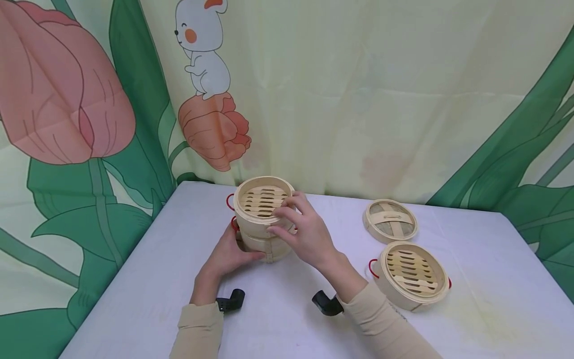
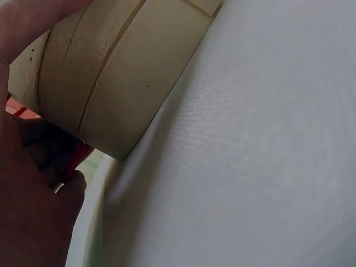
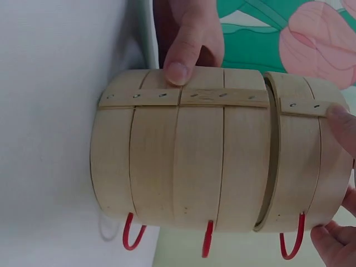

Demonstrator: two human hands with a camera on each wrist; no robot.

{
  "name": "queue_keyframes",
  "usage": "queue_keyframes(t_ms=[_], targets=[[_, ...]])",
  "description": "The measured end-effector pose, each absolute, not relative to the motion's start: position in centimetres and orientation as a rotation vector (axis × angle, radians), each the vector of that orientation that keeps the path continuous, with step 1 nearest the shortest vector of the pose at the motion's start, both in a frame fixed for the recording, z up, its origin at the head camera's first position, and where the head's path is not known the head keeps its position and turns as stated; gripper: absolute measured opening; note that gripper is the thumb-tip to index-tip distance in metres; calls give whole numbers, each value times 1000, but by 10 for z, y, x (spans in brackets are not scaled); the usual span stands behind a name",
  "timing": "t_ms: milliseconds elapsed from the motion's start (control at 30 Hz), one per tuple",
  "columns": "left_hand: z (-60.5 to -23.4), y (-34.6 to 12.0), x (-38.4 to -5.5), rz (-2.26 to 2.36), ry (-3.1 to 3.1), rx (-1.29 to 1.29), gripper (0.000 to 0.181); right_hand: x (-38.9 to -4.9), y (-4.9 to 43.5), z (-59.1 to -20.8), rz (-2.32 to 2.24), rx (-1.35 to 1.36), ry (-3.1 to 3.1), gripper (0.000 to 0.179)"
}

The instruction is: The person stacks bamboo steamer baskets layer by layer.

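Observation:
A stack of small round bamboo steamer baskets (image 1: 274, 249) with red loop handles stands near the table's back edge. My left hand (image 1: 229, 253) grips the lower baskets from the left, thumb on the front wall and fingers behind. In the right wrist view, that thumb presses close to the seam strip. My right hand (image 1: 309, 232) pinches the rim of the top steamer basket (image 3: 295, 167) on its right side. A narrow dark gap shows between this basket and the one under it (image 3: 245, 156). The slatted floor of the top basket faces up.
To the right lie a woven bamboo lid (image 1: 391, 233) and, in front of it, another steamer basket (image 1: 410, 302) with red handles. A white cloth (image 1: 287, 329) covers the table. A printed curtain (image 1: 358, 99) hangs behind it. Black camera mounts (image 1: 328, 304) stick out from both wrists.

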State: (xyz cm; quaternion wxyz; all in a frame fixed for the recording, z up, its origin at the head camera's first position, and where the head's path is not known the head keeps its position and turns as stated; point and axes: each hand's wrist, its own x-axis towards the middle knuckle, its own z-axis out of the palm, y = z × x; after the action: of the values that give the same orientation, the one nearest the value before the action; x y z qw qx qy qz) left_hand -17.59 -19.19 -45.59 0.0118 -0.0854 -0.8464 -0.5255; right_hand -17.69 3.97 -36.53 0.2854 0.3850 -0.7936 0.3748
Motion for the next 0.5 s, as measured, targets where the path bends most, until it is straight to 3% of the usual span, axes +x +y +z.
queue_keyframes(t_ms=[500], targets=[[-454,-190,-175,-1651,-2581,-344,114,-178,38,-369,942,1049,-2154,29]])
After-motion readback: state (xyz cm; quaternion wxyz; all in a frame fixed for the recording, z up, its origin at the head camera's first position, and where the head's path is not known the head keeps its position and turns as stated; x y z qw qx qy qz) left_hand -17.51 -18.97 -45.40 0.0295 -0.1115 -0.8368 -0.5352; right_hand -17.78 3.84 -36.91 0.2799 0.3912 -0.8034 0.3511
